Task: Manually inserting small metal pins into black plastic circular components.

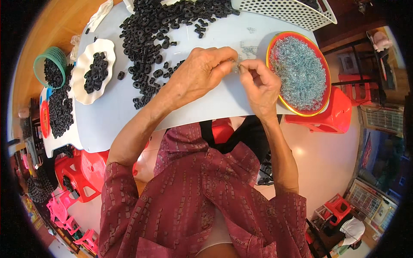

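My left hand (195, 71) and my right hand (261, 88) meet over the pale table (103, 124), thumb and forefinger of each pinched together. Between the fingertips is a tiny shiny piece, too small to make out. Just right of my right hand, a red oval tray (329, 71) with a yellow rim holds a heap of small silvery pieces (299, 71) that look like coil springs. A few similar pieces lie on the table beyond my fingers. To the left spreads a large pile of small black ring-like parts (146, 38), partly behind my left hand.
A white wavy-edged plate (78, 88) and a green basket (38, 71) hold more black parts at the left. A white perforated basket (279, 13) stands at the far right. Red stools (340, 114) stand by the table, and another person (352, 230) is at the lower right.
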Motion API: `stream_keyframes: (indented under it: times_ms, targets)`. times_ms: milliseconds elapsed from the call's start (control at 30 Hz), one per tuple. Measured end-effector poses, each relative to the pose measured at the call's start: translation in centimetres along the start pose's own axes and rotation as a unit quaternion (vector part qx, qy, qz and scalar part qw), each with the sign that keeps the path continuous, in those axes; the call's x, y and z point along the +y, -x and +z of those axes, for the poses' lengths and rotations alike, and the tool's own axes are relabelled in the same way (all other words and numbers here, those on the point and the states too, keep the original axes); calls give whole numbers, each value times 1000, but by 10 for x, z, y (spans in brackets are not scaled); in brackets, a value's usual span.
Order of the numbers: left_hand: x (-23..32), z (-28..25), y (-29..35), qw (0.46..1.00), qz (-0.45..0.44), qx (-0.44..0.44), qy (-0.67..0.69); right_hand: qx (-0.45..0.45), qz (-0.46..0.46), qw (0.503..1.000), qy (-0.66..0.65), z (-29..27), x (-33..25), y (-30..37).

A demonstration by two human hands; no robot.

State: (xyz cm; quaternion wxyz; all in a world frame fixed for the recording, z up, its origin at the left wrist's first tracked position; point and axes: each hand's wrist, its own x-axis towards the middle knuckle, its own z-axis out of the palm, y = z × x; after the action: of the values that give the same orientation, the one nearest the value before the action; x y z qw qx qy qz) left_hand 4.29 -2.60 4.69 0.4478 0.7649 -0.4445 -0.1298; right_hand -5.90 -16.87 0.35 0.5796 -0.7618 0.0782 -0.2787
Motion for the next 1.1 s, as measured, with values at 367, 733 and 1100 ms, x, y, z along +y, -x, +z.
stream_keyframes:
  times_ms: [367,733,1100]
  targets:
    - [-3,14,2,990,14,82,110,-47,42,998,-23,-4,2,0]
    - [-7,13,4,990,-65,26,126,-20,5,1000,-19,0,2,0]
    - [-11,6,1,947,-168,-42,270,-14,27,999,-37,-2,0,2]
